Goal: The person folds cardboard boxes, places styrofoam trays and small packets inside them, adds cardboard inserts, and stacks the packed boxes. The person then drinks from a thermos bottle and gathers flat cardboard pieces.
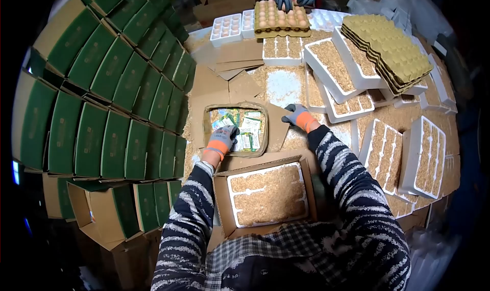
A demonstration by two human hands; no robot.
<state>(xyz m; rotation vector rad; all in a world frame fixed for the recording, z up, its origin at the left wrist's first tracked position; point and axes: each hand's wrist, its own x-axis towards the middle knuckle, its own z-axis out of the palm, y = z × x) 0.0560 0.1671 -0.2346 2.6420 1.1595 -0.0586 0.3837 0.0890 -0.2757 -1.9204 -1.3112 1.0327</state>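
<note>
Green boxes stacked left of my left hand; can't tell if packed. Left fingers down on packets in basket; can't tell if gripping any. Between and below hands: open box, shavings-filled tray inside, flaps not closed. Right hand half curled beside basket, grip unclear. Right of it: more filled trays, unboxed.

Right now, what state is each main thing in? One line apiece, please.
Left hand: gloved, inside the basket, grip unclear
Right hand: gloved, apart from the basket
Basket: open, holding packets
Carton: open, foam tray inside
Foam tray: filled with shavings
Yellow tray stack: tilted
Rear egg tray: holding eggs
Green boxes: stacked in rows
</note>
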